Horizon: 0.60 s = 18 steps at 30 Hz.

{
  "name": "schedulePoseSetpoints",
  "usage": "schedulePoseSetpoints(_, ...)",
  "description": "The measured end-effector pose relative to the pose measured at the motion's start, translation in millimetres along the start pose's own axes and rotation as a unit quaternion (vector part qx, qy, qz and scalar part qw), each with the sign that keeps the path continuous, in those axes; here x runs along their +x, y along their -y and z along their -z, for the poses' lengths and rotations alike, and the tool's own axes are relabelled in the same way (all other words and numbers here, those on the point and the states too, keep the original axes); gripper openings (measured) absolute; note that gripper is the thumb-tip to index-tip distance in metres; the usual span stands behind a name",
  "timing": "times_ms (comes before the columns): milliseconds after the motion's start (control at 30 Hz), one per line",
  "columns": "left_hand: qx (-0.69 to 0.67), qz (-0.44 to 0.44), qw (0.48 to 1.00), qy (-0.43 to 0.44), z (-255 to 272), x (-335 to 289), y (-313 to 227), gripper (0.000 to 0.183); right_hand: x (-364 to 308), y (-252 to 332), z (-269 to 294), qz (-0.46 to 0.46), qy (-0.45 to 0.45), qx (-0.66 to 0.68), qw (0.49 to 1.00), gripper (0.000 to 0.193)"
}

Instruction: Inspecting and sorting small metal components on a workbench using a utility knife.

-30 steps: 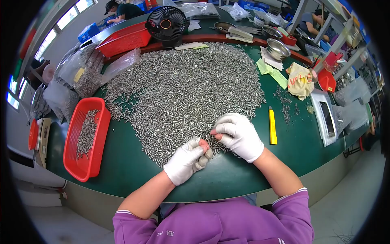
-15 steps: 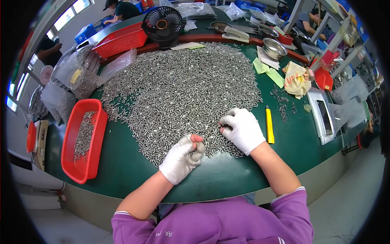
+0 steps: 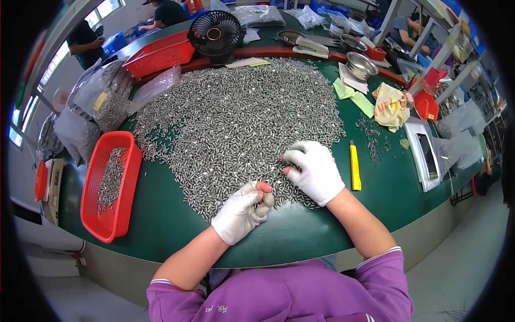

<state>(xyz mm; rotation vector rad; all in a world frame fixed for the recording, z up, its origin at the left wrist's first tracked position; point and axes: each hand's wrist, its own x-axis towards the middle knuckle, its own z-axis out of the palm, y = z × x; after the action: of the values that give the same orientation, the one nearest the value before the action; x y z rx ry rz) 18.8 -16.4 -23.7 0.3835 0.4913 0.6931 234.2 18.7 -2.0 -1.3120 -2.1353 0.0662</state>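
A wide heap of small metal pins [image 3: 241, 112] covers the middle of the green table. My left hand [image 3: 242, 213], in a white glove with bare fingertips, rests at the heap's near edge. Its fingers are curled in toward the thumb, and what they hold is hidden. Over the near right part of the heap, my right hand [image 3: 314, 173] wears a similar glove. Its thumb and forefinger are bent together down at the pins; anything between them is too small to make out. The hands are close together but apart.
A red basket [image 3: 133, 161] holding some pins stands left. Bagged pins [image 3: 110, 102] lie behind it. A black fan [image 3: 215, 33] and another red basket [image 3: 161, 53] stand at the back. Right are a yellow cutter [image 3: 355, 166], a cloth [image 3: 390, 106] and a metal bowl [image 3: 361, 65].
My right hand has shifted slightly left over the heap. My left hand has moved a little right, so the two are nearer. At the far left, a person has moved right.
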Motion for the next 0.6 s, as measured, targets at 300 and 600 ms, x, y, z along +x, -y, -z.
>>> schedulePoseSetpoints(300, 0.008, 0.001, 1.000, 0.005, 1, 1, -2, 0.014, 0, 0, -9, 0.033, 0.053, -0.004, 0.998, 0.012)
schedulePoseSetpoints(600, 0.016, -0.003, 1.000, 0.016, -2, 0, 1, 0.012, 3, 9, 0, 0.115, -0.047, 0.084, 0.989, 0.015)
